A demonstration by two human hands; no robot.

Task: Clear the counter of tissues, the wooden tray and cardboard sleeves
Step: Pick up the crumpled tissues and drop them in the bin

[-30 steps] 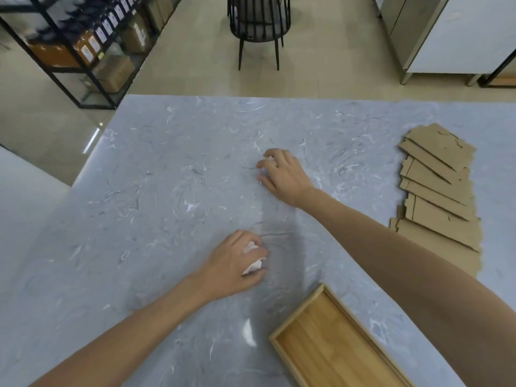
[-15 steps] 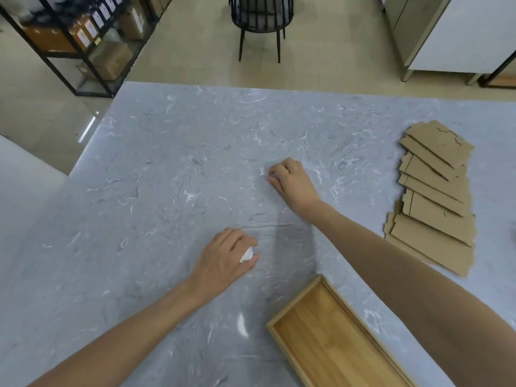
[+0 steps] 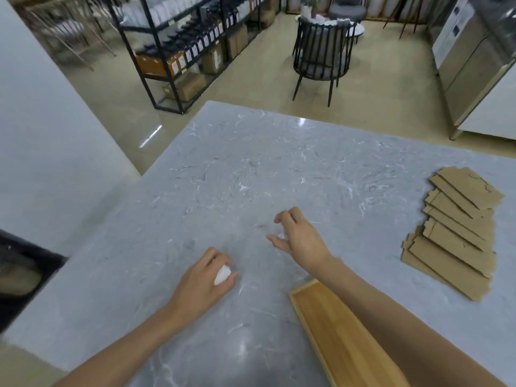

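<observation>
Since the earlier frame the view lifted, showing more room. On the grey counter (image 3: 195,191), cardboard sleeves (image 3: 458,233) lie far right, wooden tray (image 3: 340,339) near. Right hand (image 3: 300,237) curls around a small tissue (image 3: 281,235); left hand (image 3: 205,286) grasps a crumpled tissue (image 3: 222,274).

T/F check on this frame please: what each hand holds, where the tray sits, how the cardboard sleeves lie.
1. The left hand is closed around a crumpled white tissue. True.
2. The wooden tray holds tissues. False: its visible inside is bare, and the right forearm covers part of it.
3. The cardboard sleeves stand upright in a box. False: they lie flat and overlapping on the counter, right of both hands.
4. The right hand rests on the cardboard sleeves. False: it is clear of them, over the counter, with a bit of white between its fingers.
5. The tray sits near the counter's front edge. True.
</observation>
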